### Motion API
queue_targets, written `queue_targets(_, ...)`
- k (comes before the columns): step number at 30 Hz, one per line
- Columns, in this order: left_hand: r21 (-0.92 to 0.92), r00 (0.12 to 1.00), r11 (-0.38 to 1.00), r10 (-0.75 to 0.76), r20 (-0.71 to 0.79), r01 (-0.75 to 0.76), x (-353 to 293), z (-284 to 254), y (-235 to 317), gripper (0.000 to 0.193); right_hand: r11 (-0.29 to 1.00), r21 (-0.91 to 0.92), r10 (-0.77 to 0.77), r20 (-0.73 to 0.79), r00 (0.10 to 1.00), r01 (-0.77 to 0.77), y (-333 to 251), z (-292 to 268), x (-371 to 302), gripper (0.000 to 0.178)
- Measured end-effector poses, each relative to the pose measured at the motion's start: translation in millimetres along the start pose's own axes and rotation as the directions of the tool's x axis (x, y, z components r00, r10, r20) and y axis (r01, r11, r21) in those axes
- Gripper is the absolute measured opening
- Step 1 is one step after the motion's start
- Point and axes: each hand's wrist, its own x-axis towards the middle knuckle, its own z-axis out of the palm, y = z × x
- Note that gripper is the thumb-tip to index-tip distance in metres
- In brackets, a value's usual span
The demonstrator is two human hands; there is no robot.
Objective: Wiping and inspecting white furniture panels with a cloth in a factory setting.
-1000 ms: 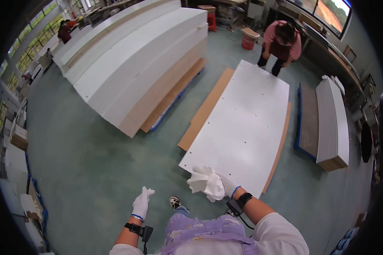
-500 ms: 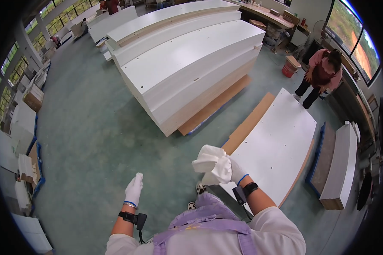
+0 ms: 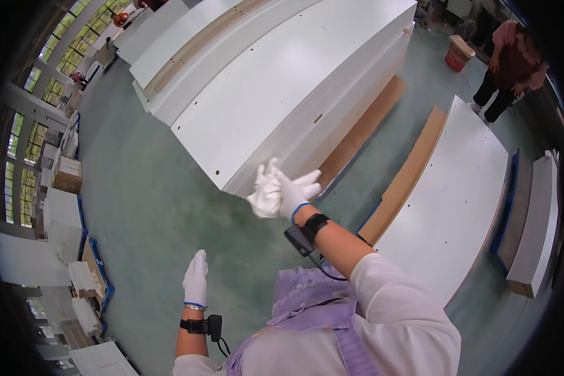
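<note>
Currently gripping a crumpled white cloth (image 3: 264, 191) in the gloved right hand (image 3: 292, 193), fingers closed round it, near the stacked white panels (image 3: 288, 81); left hand (image 3: 195, 280) hanging flat, holding nothing.

white cloth (image 3: 263, 191) partly hidden behind the right hand (image 3: 292, 193).

head view: worn on the person's head, fisheye, looks steeply down | near: own arms and gloved hands at lower centre | far: green floor (image 3: 150, 207), white panels (image 3: 282, 81) upper centre | only one view, nothing shared
</note>
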Motion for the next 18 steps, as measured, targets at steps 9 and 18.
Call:
queue_targets(9,0.06,0.99,0.998,0.011,0.138,-0.019,91,2,84,0.058,0.914,-0.384,-0.012,-0.347,0.938,-0.13,-15,-6,128,0.023)
queue_targets(18,0.378,0.851,0.805,0.275,0.447,-0.458,126,102,182,0.046,-0.709,-0.705,-0.15,0.196,0.969,0.033,-250,68,119,0.021)
